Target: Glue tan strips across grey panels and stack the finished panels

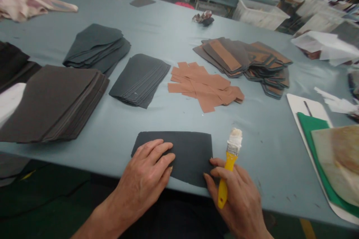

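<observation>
A dark blue-grey sheet point(193, 153) lies flat at the table's front edge. My left hand point(150, 166) rests on its left half, palm down with the fingers stretched out. At the sheet's right edge is my right hand point(238, 190), thumb and fingertips touching that edge. The same hand holds a paintbrush point(230, 160) with a yellow handle, its bristles pointing away from me and coated in white. Behind the sheet, brown strips point(204, 84) lie in a loose heap.
Stacks of dark grey pieces point(53, 101), blue-grey pieces point(140, 78) and green-grey pieces point(95, 46) stand left. Brown-and-dark pieces point(224, 56) are piled at back right. A white board point(297, 104) carrying green material point(314, 119) lies right. White crates point(259, 13) stand beyond the table.
</observation>
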